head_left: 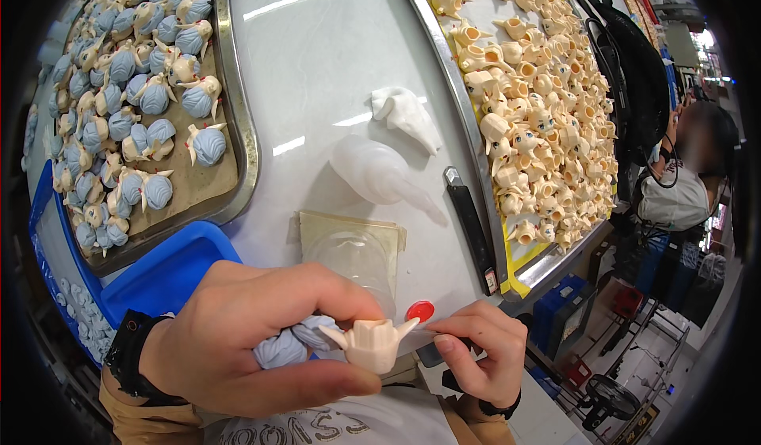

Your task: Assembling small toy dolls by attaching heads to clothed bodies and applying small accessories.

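My left hand (269, 326) is closed round a beige doll head (372, 345) with two pointed ears, its squared end turned up. A grey-blue hair piece (284, 348) sits in the same grip, beside the head. My right hand (485, 348) pinches a thin pale stick (426, 330), which reaches the tip of the right ear; its kind is unclear. Just beyond lies a small round red dish (420, 311). A clear plastic cup (357, 259) stands on a beige pad (388, 243) ahead of my hands.
At left, a metal tray (247, 152) bears several blue-haired heads, near a blue bin (170, 263). At right, a yellow-lined tray (464, 104) carries bare heads. Between them lie a translucent squeeze bottle (372, 171), white cloth (406, 116) and black utility knife (471, 227). A person (674, 195) sits farther right.
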`<state>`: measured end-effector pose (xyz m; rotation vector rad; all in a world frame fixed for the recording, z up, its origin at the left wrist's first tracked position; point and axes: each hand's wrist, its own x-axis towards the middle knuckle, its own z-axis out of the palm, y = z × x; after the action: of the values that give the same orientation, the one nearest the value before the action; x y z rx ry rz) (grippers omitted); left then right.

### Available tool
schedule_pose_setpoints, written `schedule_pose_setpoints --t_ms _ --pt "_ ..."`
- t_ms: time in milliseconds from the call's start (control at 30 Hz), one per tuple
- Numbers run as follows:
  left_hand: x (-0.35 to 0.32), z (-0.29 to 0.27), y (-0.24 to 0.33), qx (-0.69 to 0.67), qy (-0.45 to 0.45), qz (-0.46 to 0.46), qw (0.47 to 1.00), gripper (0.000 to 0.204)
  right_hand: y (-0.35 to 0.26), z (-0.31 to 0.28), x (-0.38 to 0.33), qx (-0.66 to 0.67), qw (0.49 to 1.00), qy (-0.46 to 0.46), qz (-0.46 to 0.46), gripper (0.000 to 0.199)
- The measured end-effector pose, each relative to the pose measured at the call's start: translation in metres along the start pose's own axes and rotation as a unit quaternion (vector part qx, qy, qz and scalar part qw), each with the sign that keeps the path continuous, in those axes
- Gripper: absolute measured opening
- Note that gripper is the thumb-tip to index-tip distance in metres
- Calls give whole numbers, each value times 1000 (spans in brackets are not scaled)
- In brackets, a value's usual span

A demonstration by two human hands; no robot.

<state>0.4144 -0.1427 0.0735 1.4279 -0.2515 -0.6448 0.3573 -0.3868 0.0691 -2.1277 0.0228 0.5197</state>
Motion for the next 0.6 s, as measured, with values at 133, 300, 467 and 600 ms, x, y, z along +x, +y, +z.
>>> schedule_pose_setpoints --t_ms 133,300,467,600 --pt "0 0 -1 3 -3 2 1000 29 6 -1 0 -15 997 -17 -69 9" --pt "-2 -1 0 -5 -4 1 1000 30 1 4 -1 18 1000 0 -7 11" --pt "-3 0 0 -4 1 -13 1000 31 6 2 -1 3 998 -6 -58 6" --pt "-2 -1 1 10 -2 -10 1000 32 5 5 -2 -2 998 10 -65 6"
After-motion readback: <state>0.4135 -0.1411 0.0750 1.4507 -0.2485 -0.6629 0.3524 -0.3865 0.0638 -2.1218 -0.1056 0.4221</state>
